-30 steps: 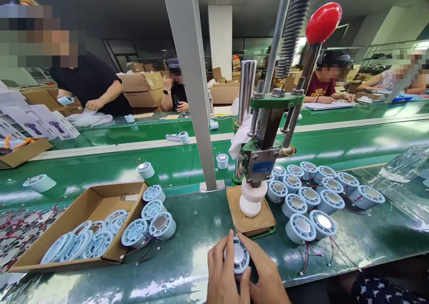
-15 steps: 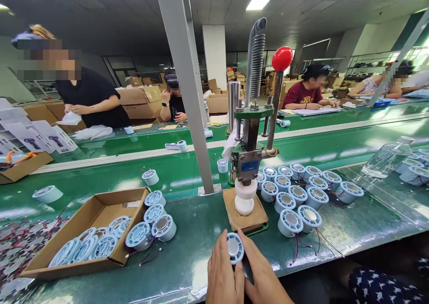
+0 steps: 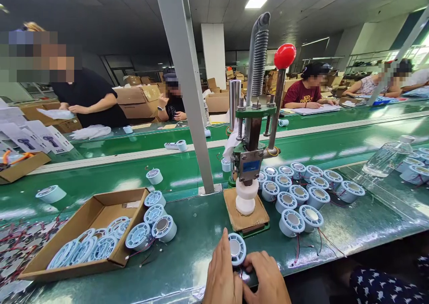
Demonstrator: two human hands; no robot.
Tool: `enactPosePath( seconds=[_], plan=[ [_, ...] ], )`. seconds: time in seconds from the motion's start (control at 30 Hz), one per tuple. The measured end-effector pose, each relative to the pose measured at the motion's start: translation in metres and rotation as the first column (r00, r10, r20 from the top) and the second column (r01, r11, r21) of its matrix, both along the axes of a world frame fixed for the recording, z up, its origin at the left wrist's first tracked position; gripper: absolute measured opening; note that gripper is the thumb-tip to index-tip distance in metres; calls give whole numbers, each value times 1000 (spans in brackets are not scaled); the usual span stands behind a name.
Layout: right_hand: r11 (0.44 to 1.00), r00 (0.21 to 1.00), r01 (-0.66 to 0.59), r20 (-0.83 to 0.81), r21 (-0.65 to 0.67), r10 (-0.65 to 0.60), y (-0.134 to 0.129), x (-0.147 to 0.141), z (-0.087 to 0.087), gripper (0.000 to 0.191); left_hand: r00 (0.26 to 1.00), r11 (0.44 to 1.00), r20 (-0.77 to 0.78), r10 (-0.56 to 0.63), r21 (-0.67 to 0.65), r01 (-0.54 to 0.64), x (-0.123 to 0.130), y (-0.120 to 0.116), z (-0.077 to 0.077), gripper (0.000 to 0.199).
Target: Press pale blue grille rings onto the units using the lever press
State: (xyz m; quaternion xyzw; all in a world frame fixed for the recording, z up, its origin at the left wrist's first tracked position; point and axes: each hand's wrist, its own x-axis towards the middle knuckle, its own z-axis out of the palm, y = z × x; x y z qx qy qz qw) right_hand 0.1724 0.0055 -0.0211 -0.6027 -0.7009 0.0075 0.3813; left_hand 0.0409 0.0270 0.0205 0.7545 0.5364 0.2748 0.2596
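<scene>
A light blue round part (image 3: pixel 236 249) with a silver disc stands on the green bench in front of the hand press (image 3: pixel 250 161). My left hand (image 3: pixel 223 270) holds it from the left, fingers straight along its side. My right hand (image 3: pixel 266 277) is at its lower right, fingers bent around thin wires below the part; whether the fingertips grip the wires is hard to see. White round press pieces (image 3: pixel 246 199) meet above a cardboard-topped base (image 3: pixel 231 208). Several similar blue parts (image 3: pixel 292 221) stand right of the press.
A cardboard box (image 3: pixel 124 255) of blue rings is at left, with blue parts (image 3: pixel 164 228) beside it. A metal post (image 3: pixel 191 94) rises behind. A clear bottle (image 3: pixel 389 156) lies tilted at right. People sit or stand across the green belt (image 3: pixel 117 174).
My right hand has drawn back from the part's upper right side and its fingers have bent near the wires. Parts on the belt have shifted slightly right.
</scene>
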Motion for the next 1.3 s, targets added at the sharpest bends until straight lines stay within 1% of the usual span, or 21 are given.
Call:
enactPosePath(
  seconds=[0.07, 0.1, 0.2, 0.27, 0.4, 0.47, 0.53, 0.63, 0.7, 0.77, 0.83, 0.87, 0.9, 1.0, 1.03, 1.1, 1.2, 1.23, 1.3],
  plan=[
    [998, 998, 53, -37, -15, -54, -4, -2, -6, 14, 1000, 1000, -9, -14, -6, 14, 0, 0, 1, 71],
    [999, 998, 44, -53, -16, -44, -6, -1, -9, 14, 1000, 1000, -12, -18, -7, 18, -1, 0, 2, 72],
    [997, 995, -78, -64, -7, 78, -10, 5, -14, 20, 1000, 1000, -11, -16, -15, 16, -1, 0, 3, 73],
    [988, 988, -149, -56, -32, 147, -9, 11, -11, 24, 1000, 1000, -11, -17, -16, 17, 0, 0, 2, 73],
    [963, 975, -212, -104, -168, 196, -5, 21, 5, 14, 1000, 1000, -9, -23, -4, 23, 1, 0, -1, 75],
    [957, 975, -199, -141, -212, 172, -4, 21, 10, 16, 1000, 1000, -8, -22, -1, 22, 1, 0, -2, 77],
    [954, 980, -168, -147, -249, 134, -5, 19, 12, 20, 1000, 1000, -16, -20, -10, 20, 2, 0, -1, 78],
    [951, 994, -107, -52, -290, 97, -8, 13, 9, 24, 1000, 999, -28, -12, -45, 11, 3, -1, 3, 76],
    [956, 996, -66, 32, -287, 79, -10, 10, 8, 25, 1000, 998, -25, -6, -59, 4, 3, -2, 4, 73],
    [959, 994, -11, 97, -283, 40, -12, 9, 9, 26, 1000, 998, -23, -1, -57, 0, 3, -3, 3, 72],
    [954, 991, 32, 134, -297, 8, -11, 13, 14, 27, 1000, 999, -29, -4, -39, 3, 3, -3, -2, 73],
    [948, 990, 21, 138, -316, 24, -10, 16, 18, 27, 999, 1000, -32, -13, -25, 12, 3, -3, -5, 74],
    [940, 990, -16, 129, -341, 64, -8, 20, 22, 26, 999, 1000, -35, -24, -10, 23, 2, -2, -8, 77],
    [903, 972, -175, 75, -393, 221, -1, 32, 38, 25, 998, 999, -39, -43, 26, 44, 2, -1, -14, 82],
    [892, 965, -210, 61, -401, 254, 2, 35, 42, 25, 998, 999, -38, -40, 33, 42, 2, -1, -15, 83],
    [878, 959, -240, 37, -414, 279, 4, 39, 47, 23, 999, 999, -35, -30, 43, 32, 2, -1, -17, 83],
    [870, 953, -280, -12, -406, 302, 4, 38, 44, 17, 998, 997, -44, -44, 64, 46, 1, -1, -21, 86],
    [879, 952, -292, -24, -377, 306, 3, 36, 40, 16, 997, 997, -53, -48, 65, 51, 1, 0, -23, 86],
    [915, 953, -298, -24, -270, 303, -1, 34, 29, 19, 996, 997, -74, -48, 59, 52, 0, 1, -27, 86]
  ],
)
